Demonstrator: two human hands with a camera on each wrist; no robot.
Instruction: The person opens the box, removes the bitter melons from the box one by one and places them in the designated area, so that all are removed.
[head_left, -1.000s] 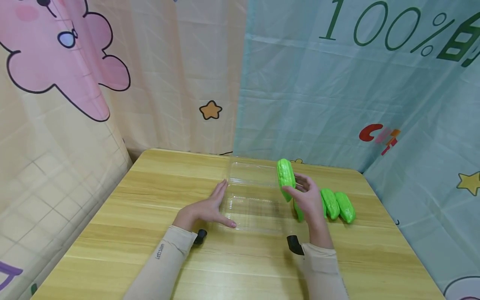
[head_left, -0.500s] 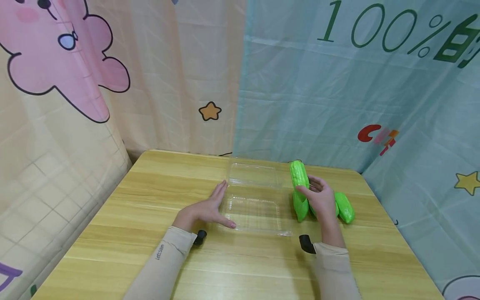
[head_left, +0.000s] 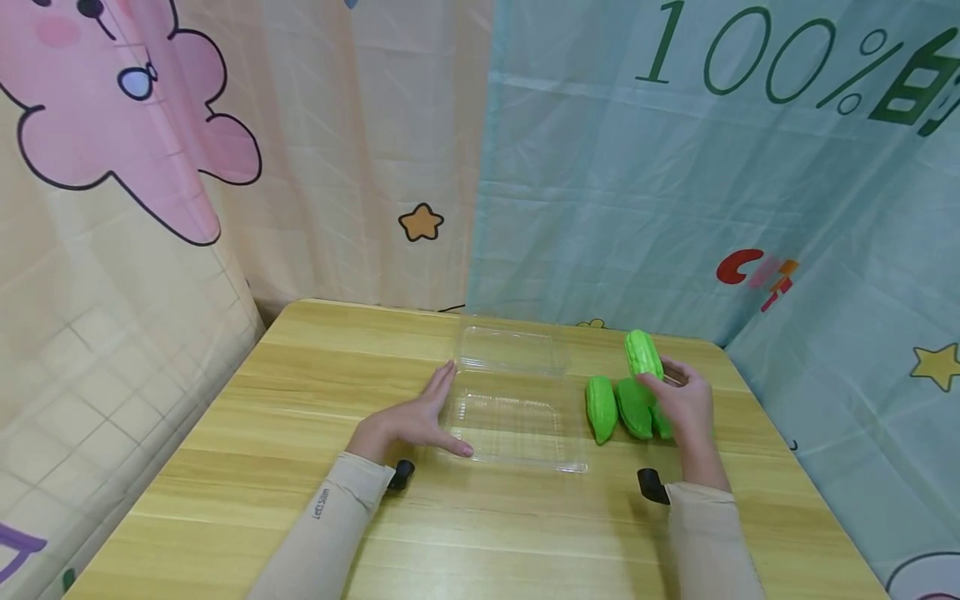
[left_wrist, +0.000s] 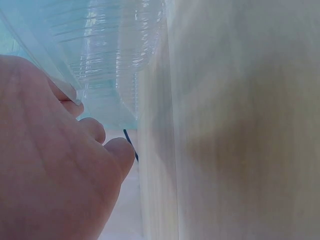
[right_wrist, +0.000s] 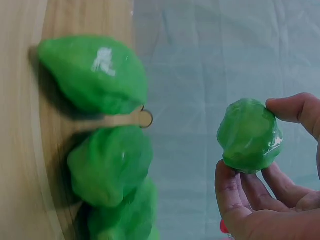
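A green bitter melon [head_left: 643, 354], bumpy and glossy, is held raised in my right hand [head_left: 686, 408]. In the right wrist view the thumb is on one side of this melon [right_wrist: 248, 134] and the fingers on the other. Below and to its left, bitter melons [head_left: 601, 408] lie in a row on the table, partly hidden by the hand. My left hand [head_left: 411, 423] touches the left side of a clear plastic box [head_left: 525, 463], its thumb and fingers spread. The box's lid [head_left: 512, 348] lies folded back on the far side.
The wooden table [head_left: 480, 533] reaches back to printed curtains [head_left: 600, 208] behind it. Another curtain stands along the left. Black wrist cameras [head_left: 652, 486] stick out by both cuffs.
My right hand has moved to the right with its bitter melon, from beside the box to above the row's right end, uncovering melons on the left. The left hand stays still.
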